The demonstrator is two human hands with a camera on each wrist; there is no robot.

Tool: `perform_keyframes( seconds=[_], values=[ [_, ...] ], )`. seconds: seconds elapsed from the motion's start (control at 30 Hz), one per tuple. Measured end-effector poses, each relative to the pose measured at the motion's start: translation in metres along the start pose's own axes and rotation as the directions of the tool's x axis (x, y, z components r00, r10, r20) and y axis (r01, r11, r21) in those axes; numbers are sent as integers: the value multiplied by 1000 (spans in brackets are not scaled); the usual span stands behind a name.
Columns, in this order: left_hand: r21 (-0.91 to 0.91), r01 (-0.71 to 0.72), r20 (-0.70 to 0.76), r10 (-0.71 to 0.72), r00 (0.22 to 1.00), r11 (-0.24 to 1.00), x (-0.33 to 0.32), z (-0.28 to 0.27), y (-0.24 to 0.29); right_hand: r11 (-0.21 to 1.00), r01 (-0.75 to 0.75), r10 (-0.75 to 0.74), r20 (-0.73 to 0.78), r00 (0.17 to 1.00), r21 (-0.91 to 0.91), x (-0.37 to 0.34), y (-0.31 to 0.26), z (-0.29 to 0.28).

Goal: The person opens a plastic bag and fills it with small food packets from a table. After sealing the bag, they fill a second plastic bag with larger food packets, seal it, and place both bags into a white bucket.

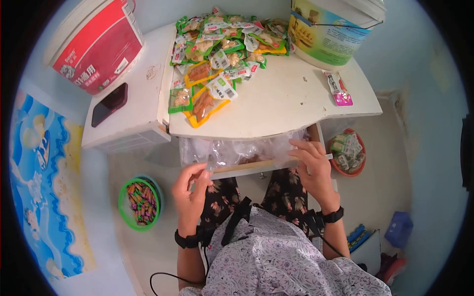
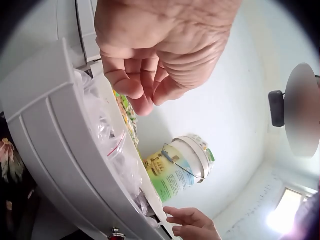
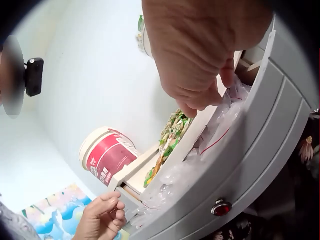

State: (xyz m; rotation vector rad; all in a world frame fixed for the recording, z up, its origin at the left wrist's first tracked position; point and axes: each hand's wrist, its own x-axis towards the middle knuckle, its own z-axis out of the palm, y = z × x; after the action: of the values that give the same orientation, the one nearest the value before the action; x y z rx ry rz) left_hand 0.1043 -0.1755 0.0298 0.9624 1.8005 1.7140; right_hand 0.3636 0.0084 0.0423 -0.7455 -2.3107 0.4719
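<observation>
Two bare hands, apart, centre of the frame: left hand (image 1: 191,190) at the drawer's left end, right hand (image 1: 316,172) over its right end; fingers bent, no item seen in either grasp, fingertip contact with the bags uncertain.

One pale, pulled-out drawer (image 1: 242,171), centre, below the white curved-edge desk (image 1: 276,103). Contents: crumpled clear plastic bags (image 1: 247,150), some red-lined. Suggested handling: pinch one bag by its edge and part it from its neighbours, since thin film probably clings.

One red-and-white plastic bucket (image 1: 101,49), upper left; one yellow-green-blue plastic bucket (image 1: 326,37), upper right; contents not visible.

One round green basin (image 1: 140,229), lower left: small multicoloured wrapped pieces.

One round orange-red basket (image 1: 349,174), right: green-and-white packets.
</observation>
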Motion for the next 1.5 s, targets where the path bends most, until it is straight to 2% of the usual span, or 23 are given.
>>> perform_keyframes(
  seconds=[0.1, 0.17, 0.3, 0.4, 0.5, 0.63, 0.73, 0.83, 0.93, 1.03, 1.07, 1.13, 1.17, 1.27, 1.37, 1.47, 1.5],
  values=[
    [9, -39, 96, 38, 995, 999, 0, 10, 4, 986, 54, -46, 56, 997, -158, 6, -9, 8],
    [23, -85, 155, 81, 985, 996, 2, 13, 7, 985, 62, -49, 79, 996, -164, -2, -1, 15],
    [20, -101, 151, 97, 984, 995, 0, 12, 2, 985, 25, -11, 84, 996, -172, -7, 9, 11],
    [56, -133, 110, 127, 986, 989, 0, 12, -7, 958, 36, -19, 61, 998, -284, -1, 3, 2],
    [80, -153, 81, 146, 986, 985, -1, 10, -11, 986, -61, 46, -105, 993, -152, 9, -17, 9],
    [36, -136, 66, 133, 989, 990, -1, 15, -4, 1000, -1, 1, -45, 999, -2, 18, -28, 38],
    [58, -130, 76, 125, 989, 990, 1, 13, 0, 992, -85, 83, 15, 996, 97, 25, -40, 50],
    [40, -109, 76, 106, 992, 993, -1, 12, -6, 993, -104, 100, 73, 992, 47, 33, -45, 59],
    [49, -123, 95, 118, 988, 991, 1, 14, -6, 997, -40, 41, 6, 999, -66, 30, -22, 83],
    [78, -148, 116, 139, 984, 986, 2, 14, -6, 979, -176, 181, -41, 983, 103, 27, -19, 76],
    [84, -154, 125, 143, 982, 985, 3, 15, -7, 969, -173, 183, -40, 982, 174, 28, -22, 68],
    [170, -285, 145, 262, 954, 943, 8, 21, 3, 938, -173, 194, -41, 980, 301, 29, -28, 45],
    [206, -351, 163, 322, 933, 913, 13, 27, 8, 945, -158, 183, -63, 981, 287, 27, -25, 42],
    [189, -388, 151, 364, 919, 902, 23, 49, 13, 977, -41, 63, -105, 992, 207, 29, -23, 45],
    [152, -380, 141, 361, 922, 912, 29, 62, 11, 1000, 17, -17, -20, 1000, 16, 38, -35, 62],
    [270, -480, 228, 429, 874, 835, 35, 64, 13, 997, -11, 15, 48, 999, -71, 37, -23, 86],
    [286, -524, 261, 461, 848, 802, 39, 64, 15, 999, -45, 44, 41, 998, 27, 37, -20, 88]
  ],
)
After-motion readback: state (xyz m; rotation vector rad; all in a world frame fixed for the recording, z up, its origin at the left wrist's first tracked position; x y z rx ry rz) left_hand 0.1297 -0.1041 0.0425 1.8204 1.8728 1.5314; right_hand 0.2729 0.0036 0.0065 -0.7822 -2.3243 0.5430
